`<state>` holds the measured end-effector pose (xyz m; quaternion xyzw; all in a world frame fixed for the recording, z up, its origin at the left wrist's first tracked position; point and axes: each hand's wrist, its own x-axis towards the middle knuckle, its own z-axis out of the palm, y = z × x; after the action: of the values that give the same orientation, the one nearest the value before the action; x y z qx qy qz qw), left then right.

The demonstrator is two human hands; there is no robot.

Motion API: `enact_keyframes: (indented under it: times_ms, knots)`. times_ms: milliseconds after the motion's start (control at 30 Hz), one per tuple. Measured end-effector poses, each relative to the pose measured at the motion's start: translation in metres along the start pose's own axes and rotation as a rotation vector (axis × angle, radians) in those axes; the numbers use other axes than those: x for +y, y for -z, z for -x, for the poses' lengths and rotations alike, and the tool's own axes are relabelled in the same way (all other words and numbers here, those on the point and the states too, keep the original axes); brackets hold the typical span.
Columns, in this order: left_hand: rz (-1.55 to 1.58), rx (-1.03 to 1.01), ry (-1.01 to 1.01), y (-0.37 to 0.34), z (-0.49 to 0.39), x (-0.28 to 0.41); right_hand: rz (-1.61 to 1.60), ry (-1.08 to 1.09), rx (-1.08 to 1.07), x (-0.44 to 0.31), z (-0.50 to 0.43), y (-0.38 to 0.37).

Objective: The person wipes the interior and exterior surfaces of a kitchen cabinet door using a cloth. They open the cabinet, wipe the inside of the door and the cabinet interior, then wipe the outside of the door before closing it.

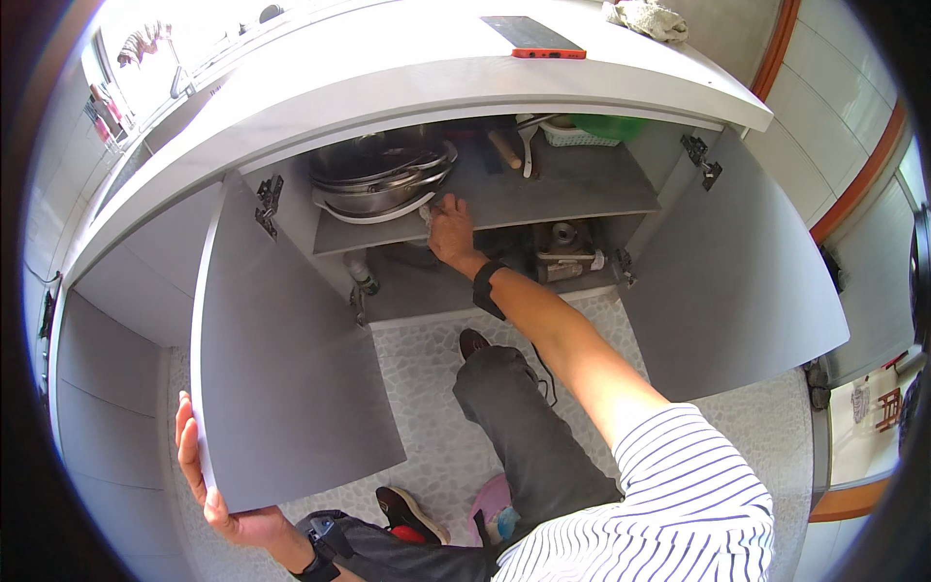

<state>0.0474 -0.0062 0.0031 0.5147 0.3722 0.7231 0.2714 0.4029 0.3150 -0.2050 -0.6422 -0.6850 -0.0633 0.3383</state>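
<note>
My right hand [452,231] reaches into the open cabinet and has its fingers closed on a crumpled pale cloth [427,215], at the front of the upper shelf [502,207]. Just left of it are stacked metal pans [378,193] with a white-rimmed dish [374,218] at the bottom. My left hand [211,476] grips the outer edge of the left cabinet door [291,364], fingers on one side and thumb at the edge. Farther right on the shelf lie a wooden handle [504,149], a white-handled utensil [527,149] and a green and white basket [578,134].
The right cabinet door [734,269] stands open. A bottle [361,273] and a metal appliance [567,251] are on the lower shelf. A phone [534,38] and a cloth [647,20] lie on the countertop [407,73]. A pink item [491,505] is near my feet.
</note>
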Motion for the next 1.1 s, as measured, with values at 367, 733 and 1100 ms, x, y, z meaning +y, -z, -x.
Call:
enact_keyframes:
  times_ms: [367,733,1100]
  knots:
    - [-0.06,0.057,-0.004,0.022,-0.01,-0.002,0.102,-0.059,-0.065,0.135,0.029,0.102]
    - [0.037,-0.057,0.007,0.09,-0.032,-0.015,0.686,-0.592,-0.094,0.362,0.04,0.187]
    - [-0.848,0.01,-0.479,0.064,-0.037,-0.009,0.72,-0.394,-0.199,0.405,-0.037,0.164]
